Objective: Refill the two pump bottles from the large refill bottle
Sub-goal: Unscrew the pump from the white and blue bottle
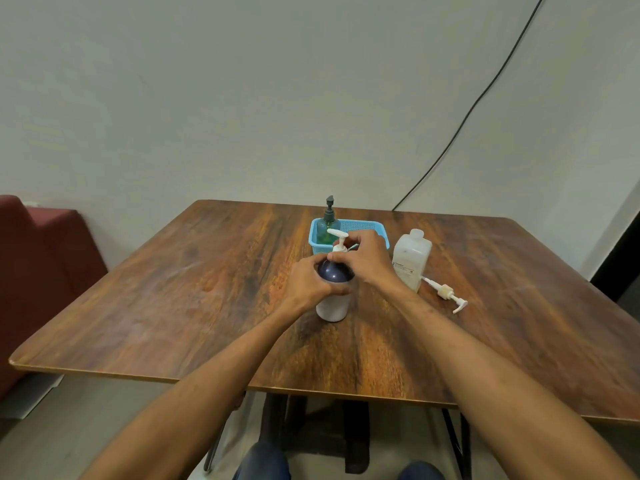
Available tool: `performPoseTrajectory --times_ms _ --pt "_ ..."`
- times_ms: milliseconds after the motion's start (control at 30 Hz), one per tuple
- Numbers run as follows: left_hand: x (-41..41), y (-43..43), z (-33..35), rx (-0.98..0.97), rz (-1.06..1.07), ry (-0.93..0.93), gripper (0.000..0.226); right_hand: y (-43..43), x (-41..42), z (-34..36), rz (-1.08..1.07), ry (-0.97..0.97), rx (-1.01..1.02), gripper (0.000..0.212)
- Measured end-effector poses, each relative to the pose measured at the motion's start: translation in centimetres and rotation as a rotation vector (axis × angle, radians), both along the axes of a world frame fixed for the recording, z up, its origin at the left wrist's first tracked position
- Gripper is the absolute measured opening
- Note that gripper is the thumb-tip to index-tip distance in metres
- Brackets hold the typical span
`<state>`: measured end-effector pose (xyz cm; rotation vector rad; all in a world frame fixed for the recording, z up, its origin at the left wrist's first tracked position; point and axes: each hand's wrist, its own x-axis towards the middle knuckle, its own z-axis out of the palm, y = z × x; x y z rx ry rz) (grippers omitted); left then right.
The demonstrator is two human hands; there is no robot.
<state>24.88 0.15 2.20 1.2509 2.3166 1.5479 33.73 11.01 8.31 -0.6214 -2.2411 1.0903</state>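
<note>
A white pump bottle with a dark blue shoulder (333, 306) stands upright at the table's middle. My left hand (310, 282) grips its upper body from the left. My right hand (363, 261) pinches the collar of its white pump head (338, 237) from the right. A green pump bottle (328, 221) with a dark pump stands in the left end of a light blue basket (363, 226) behind. The large translucent refill bottle (411, 259) stands uncapped to the right. Its detached white pump (446, 294) lies on the table beside it.
The wooden table (207, 306) runs to a front edge near my knees. A dark red seat (41, 265) stands at the left. A black cable (485, 98) hangs down the wall behind the table's back right.
</note>
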Motion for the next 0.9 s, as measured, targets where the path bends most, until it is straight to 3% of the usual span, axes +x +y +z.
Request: performPoseTrajectory --times_ms 333,700,900 --pt "-0.6 0.1 0.3 -0.027 0.014 0.024 0.074 1.2 0.1 2.7 -0.025 0.127 -0.006 0.024" --pt "-2.1 0.3 1.1 -0.043 0.044 0.007 0.071 2.0 1.3 3.3 -0.130 0.443 -0.327 0.015" --pt "-2.9 0.7 0.7 -0.055 0.060 0.011 0.076 3.2 2.3 3.8 -0.203 0.583 -0.387 0.014"
